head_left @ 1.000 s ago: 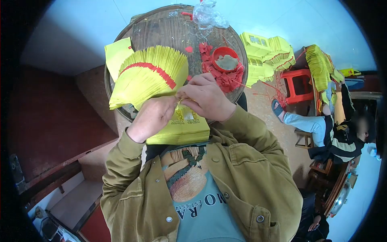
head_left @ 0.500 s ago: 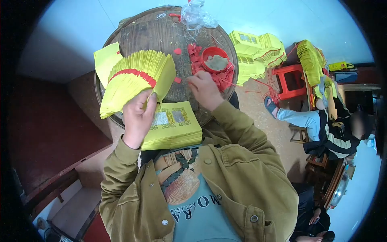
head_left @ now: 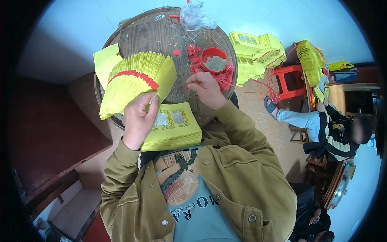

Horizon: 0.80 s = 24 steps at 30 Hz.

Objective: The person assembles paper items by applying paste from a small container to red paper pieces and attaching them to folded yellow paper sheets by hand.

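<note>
Table point(head_left: 149, 38) bears red scraps point(head_left: 225, 79) and bowl point(head_left: 213, 51); red stool point(head_left: 291, 94) on brown floor point(head_left: 282, 133)

Pretty decent daylight-looking light here tbh, cool and bright across the pale blue surface point(head_left: 258, 18) past the far edge of the round table point(head_left: 149, 36), with little glints on the clear plastic bag point(head_left: 195, 17), while the dark red panel point(head_left: 52, 121) off to the left sinks into murky shade. Fisheye is strong, so straight lines bow near the rim and the corners go fully black, and the middle looks reasonably sharp but small stuff far right gets kinda mushy
</note>
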### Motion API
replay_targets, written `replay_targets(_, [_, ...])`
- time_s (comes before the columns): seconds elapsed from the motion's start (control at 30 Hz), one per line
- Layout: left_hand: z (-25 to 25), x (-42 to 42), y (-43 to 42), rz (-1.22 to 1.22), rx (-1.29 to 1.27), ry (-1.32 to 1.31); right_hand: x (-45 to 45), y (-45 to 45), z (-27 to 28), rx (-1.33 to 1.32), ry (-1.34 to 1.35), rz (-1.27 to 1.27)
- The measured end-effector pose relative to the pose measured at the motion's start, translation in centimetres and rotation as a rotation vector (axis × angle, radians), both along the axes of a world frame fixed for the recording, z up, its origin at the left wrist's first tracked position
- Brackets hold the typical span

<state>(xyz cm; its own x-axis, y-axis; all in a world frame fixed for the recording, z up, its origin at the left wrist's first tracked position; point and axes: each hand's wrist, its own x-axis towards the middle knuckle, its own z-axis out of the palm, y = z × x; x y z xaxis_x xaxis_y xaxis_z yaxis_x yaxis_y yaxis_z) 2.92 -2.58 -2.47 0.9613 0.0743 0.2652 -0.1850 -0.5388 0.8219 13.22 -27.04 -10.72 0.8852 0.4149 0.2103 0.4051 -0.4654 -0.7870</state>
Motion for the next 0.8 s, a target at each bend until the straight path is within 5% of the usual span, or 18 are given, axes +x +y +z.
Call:
replay_targets(0.07, [-0.1,0.1,0.1,-0.052,0.131,-0.039,-0.4,-0.4,2.8,0.150,0.129,-0.030])
replay_targets(0.13, [0.1,0.0,0.0,-0.060,0.136,-0.005,-0.5,-0.7,5.6,0.063,-0.028,0.086])
replay_targets(0.37, [0.5,-0.2,-0.2,-0.068,0.132,0.040,-1.7,0.1,5.7,0.243,0.232,0.066])
replay_targets(0.43, [-0.1,-0.3,-0.2,-0.081,0.125,0.012,-1.5,0.4,7.4,0.041,-0.245,0.212])
replay_targets(0.53, [-0.1,-0.5,-0.2,-0.131,0.135,0.009,-3.0,1.5,10.8,-0.119,-0.492,0.224])
replay_targets(0.8, [0.1,-0.5,-0.4,-0.241,0.135,0.044,-3.7,4.3,10.9,-0.254,-0.708,0.305])
